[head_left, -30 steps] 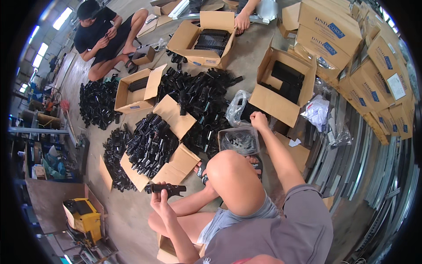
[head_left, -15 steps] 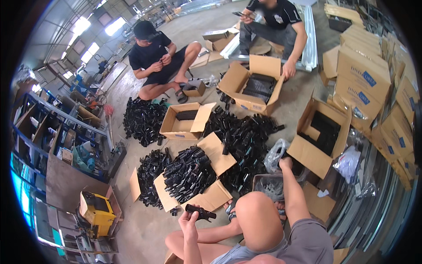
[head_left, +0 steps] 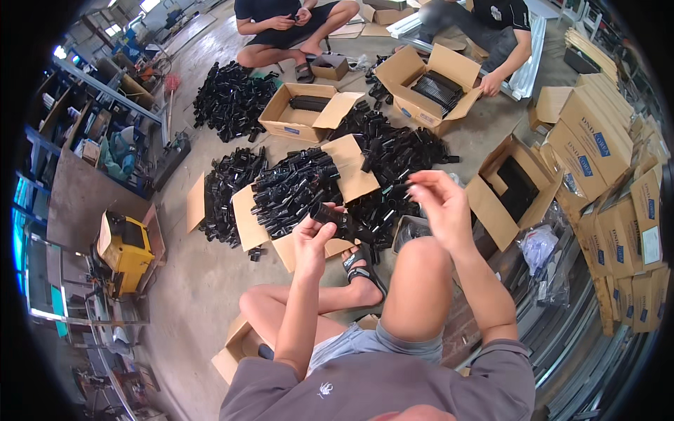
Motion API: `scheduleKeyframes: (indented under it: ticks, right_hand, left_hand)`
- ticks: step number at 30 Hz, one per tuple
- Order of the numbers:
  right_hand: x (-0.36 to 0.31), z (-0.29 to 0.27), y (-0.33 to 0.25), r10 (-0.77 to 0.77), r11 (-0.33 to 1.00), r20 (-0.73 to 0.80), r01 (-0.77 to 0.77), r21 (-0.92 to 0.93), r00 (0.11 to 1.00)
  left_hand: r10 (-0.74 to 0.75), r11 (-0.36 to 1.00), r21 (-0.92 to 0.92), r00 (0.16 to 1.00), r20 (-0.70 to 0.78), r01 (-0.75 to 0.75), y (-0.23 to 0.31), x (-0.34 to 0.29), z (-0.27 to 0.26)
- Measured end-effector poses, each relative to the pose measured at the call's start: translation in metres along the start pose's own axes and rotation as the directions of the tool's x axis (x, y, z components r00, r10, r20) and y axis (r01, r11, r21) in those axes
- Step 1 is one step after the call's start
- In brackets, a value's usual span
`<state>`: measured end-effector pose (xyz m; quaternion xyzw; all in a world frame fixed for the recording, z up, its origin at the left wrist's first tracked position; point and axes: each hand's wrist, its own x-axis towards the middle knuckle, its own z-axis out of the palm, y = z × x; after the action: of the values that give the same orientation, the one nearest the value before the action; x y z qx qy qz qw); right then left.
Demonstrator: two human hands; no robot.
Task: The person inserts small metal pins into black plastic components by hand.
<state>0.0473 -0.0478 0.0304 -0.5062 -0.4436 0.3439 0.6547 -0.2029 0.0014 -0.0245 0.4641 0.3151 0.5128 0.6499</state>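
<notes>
In front of my knees, my left hand [head_left: 312, 237] is wrapped round a black tubular plastic part [head_left: 335, 220] with a forked end. To its right, my right hand [head_left: 444, 207] is raised with thumb and fingers pinched. A small thin dark piece [head_left: 409, 186] shows at those fingertips, too small to name. The two hands are apart. Just beyond the left hand, an open carton [head_left: 244, 214] is heaped with similar black parts [head_left: 293, 191]. Below my right hand, the small box with clear plastic bagging [head_left: 413, 230] is partly hidden by my knee.
Heaps of black parts [head_left: 232, 102] lie on the floor around several open cartons [head_left: 286, 126]. One carton [head_left: 491, 214] with neatly packed black pieces stands at right. Two people sit opposite, one hand [head_left: 491, 83] on a carton. Stacked cartons [head_left: 586, 144] and metal profiles line the right.
My right hand has come up from the plastic bag at the right towards my left hand, now with a small piece. My left hand has risen with the black part. The view has tilted downward.
</notes>
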Motion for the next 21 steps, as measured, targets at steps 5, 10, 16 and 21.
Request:
scheduleKeyframes:
  ticks: [5,10,16,21]
  right_hand:
    - [-0.019,0.064,-0.058,-0.298,0.853,0.338,0.408,-0.324,0.892]
    - [-0.037,0.087,-0.040,-0.349,0.822,0.315,0.449,-0.349,0.883]
    - [-0.045,0.088,-0.028,-0.324,0.862,0.241,0.390,-0.322,0.915]
    - [-0.046,0.084,-0.015,-0.337,0.842,0.253,0.411,-0.349,0.907]
  left_hand:
    - [0.080,0.984,-0.165,0.996,0.026,-0.075,0.011,-0.015,-0.002]
    - [0.082,0.974,-0.214,0.996,0.028,-0.074,0.010,-0.026,-0.008]
    - [0.042,0.986,-0.160,0.999,0.004,-0.041,0.005,-0.035,-0.008]
    - [-0.020,0.996,-0.087,1.000,-0.007,0.019,-0.006,-0.035,-0.010]
